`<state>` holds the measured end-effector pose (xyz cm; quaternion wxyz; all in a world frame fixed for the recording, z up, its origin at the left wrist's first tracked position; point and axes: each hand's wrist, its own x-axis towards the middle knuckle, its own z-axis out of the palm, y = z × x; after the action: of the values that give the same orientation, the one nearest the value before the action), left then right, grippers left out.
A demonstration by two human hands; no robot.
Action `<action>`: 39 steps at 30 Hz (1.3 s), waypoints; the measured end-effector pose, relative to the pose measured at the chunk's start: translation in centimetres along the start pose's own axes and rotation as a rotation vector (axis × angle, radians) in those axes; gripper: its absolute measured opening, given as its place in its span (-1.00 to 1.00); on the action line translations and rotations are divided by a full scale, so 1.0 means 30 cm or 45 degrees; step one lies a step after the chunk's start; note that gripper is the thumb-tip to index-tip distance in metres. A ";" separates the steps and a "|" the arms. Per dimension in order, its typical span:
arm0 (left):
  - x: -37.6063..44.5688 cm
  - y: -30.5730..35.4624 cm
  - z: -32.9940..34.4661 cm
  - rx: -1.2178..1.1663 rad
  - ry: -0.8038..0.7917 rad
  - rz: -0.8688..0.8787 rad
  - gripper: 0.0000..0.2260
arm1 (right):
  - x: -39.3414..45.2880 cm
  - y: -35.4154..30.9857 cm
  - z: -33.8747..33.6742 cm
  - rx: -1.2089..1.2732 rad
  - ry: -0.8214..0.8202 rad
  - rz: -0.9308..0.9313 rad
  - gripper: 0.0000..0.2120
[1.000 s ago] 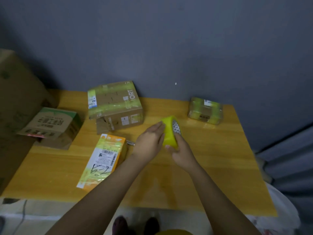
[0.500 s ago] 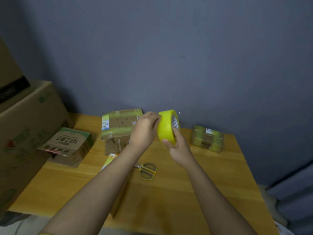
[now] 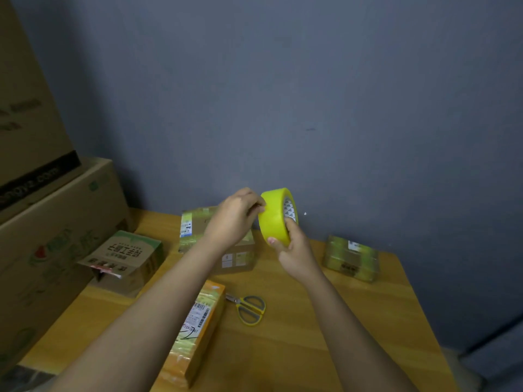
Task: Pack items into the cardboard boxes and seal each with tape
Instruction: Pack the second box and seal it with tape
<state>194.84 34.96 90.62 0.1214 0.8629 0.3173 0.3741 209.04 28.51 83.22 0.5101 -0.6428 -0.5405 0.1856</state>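
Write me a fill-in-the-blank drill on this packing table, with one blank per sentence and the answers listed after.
1. The right hand holds a roll of ____ tape.
2. The left hand picks at the roll's ____ face with its fingertips.
3. On the wooden table, right of the orange box, lie yellow-handled ____.
4. The tape-wrapped package sits at the table's far ____ corner.

Answers: yellow; outer; scissors; right

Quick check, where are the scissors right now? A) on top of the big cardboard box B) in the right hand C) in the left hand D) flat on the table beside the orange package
D: the scissors lie flat on the wooden table, just right of the orange package; the right hand grips the yellow tape roll, and the left hand picks at its rim.
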 end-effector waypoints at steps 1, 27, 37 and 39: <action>0.010 -0.002 -0.014 0.008 -0.001 -0.002 -0.93 | 0.004 -0.004 0.003 -0.012 -0.008 -0.011 -0.61; -0.091 -0.005 0.007 -0.182 -0.523 -0.250 -0.78 | -0.167 0.015 -0.030 -0.252 -0.159 -0.210 -0.45; -0.332 -0.143 0.067 0.070 -0.636 -0.375 -0.87 | -0.274 0.088 0.098 -0.427 -0.200 0.122 -0.54; -0.371 -0.188 0.060 -0.079 -0.649 -0.452 -0.92 | -0.279 0.091 0.130 -0.463 -0.265 0.254 -0.50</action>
<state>187.79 32.24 80.52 0.2867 0.8559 0.4109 0.1280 204.45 23.17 76.66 0.3065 -0.7517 -0.5486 0.2000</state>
